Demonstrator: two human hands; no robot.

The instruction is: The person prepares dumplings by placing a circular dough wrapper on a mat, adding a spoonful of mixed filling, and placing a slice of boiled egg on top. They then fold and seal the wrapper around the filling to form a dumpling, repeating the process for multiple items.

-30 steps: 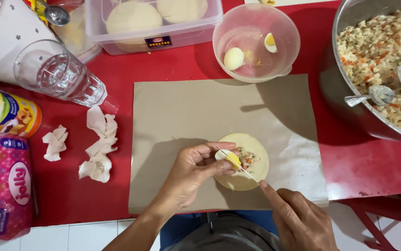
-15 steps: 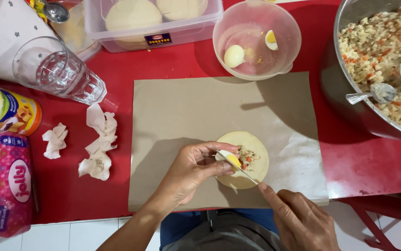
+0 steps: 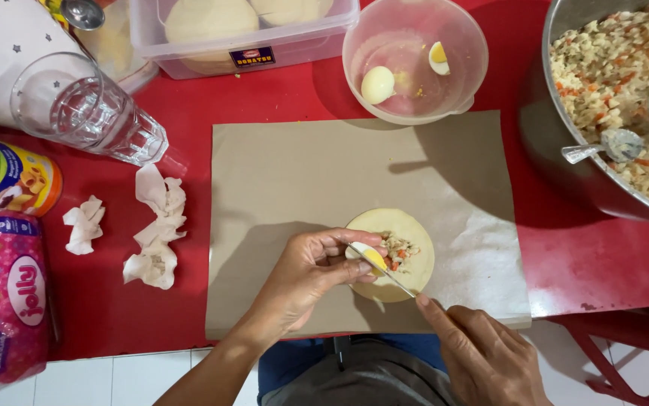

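Observation:
A round disc of pale dough [image 3: 407, 233] lies on a brown paper sheet [image 3: 302, 173], with a small heap of vegetable filling [image 3: 400, 249] on it. My left hand [image 3: 306, 274] pinches a piece of boiled egg [image 3: 369, 258] at the disc's left edge. My right hand [image 3: 482, 353] holds a thin knife [image 3: 385, 274] whose blade rests against the egg piece.
A pink plastic bowl [image 3: 464, 34] with two egg pieces stands behind the paper. A large metal bowl [image 3: 558, 150] of filling with two spoons sits right. A glass [image 3: 84, 109], crumpled tissues [image 3: 155, 233], a clear box of dough [image 3: 242, 30] and packages lie left.
The camera view shifted slightly. Both hands stay at the dough disc with the knife on the egg piece.

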